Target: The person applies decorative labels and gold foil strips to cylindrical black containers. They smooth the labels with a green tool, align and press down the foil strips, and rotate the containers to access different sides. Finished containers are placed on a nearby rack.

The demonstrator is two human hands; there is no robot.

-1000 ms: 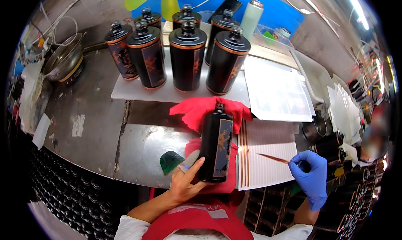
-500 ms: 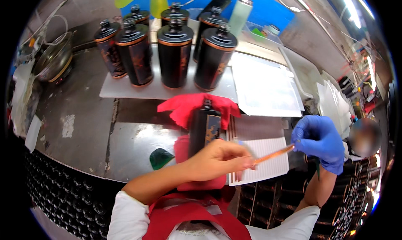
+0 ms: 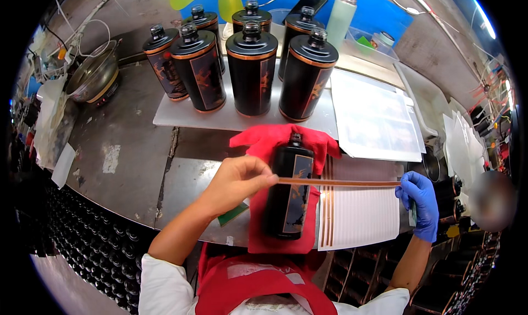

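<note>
A thin copper-coloured strip is stretched level between my two hands, above a black bottle. My bare left hand pinches its left end between thumb and fingers. At the other end, my right hand in a blue glove grips the strip; a small greenish piece shows below those fingers. Beneath the strip, the black bottle lies with its neck pointing away from me on a red cloth. Its dark label panel faces up. Right of it lies a white backing sheet with several copper strips along its left side.
Several upright black bottles with copper bands stand on a pale board at the back. White sheets lie to their right. A green flat piece rests by my left forearm. A metal bowl is far left.
My left hand has moved left and my right hand slightly down. The strip, slanted and right of the bottle before, now spans level across it. The view has shifted a little.
</note>
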